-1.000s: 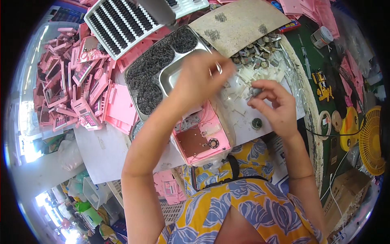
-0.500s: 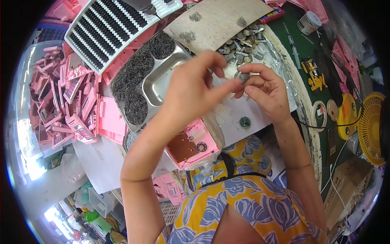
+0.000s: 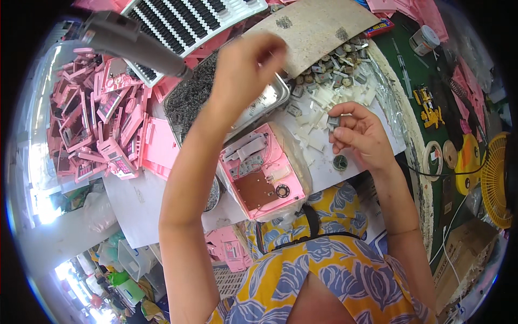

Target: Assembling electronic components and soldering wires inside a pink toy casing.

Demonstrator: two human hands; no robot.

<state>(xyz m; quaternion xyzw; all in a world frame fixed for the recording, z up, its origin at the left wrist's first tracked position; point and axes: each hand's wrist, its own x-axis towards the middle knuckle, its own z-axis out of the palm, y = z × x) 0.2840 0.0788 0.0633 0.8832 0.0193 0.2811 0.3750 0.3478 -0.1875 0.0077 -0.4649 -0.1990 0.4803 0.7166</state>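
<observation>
My right hand [image 3: 362, 135] pinches a small grey motor [image 3: 333, 123] between thumb and fingers, above a scatter of white plastic parts [image 3: 310, 116]. My left hand [image 3: 244, 67] is raised over the metal compartment tray [image 3: 277, 97], its fingers curled and blurred; what they hold, if anything, is hidden. Nearer my body lies an opened pink plastic case [image 3: 294, 186], with wires, a grey mechanism and a round black part inside. A dark electric screwdriver [image 3: 137, 46] hangs at the upper left, its tip near the black screws [image 3: 189, 92] in the tray.
Loose motors [image 3: 337, 67] lie beyond the white parts, beside a curved beige board [image 3: 310, 27]. Pink housings [image 3: 108, 119] are heaped at left. A white rack of black pieces [image 3: 199, 40] stands at the back. On the right are a yellow fan [image 3: 495, 178] and a tape roll [image 3: 433, 161].
My left hand has left my right hand and moved up and to the left. My right hand keeps the motor. The screwdriver now shows lower and larger, and the pink case is less covered.
</observation>
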